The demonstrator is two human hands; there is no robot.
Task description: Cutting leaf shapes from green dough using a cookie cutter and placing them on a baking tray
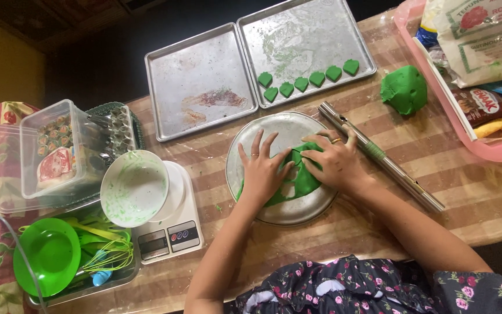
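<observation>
Here both hands' fingers [261,152] lie spread open, flat atop the green dough sheet [304,177].

A home kitchen: baking trays [204,81], kitchen scale [169,232], flour bags [483,35] crowd the table [472,197].

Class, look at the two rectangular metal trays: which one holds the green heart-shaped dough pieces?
The right-hand tray, farther from the scale; seven dough hearts sit along its near edge. The left tray holds none.
</observation>
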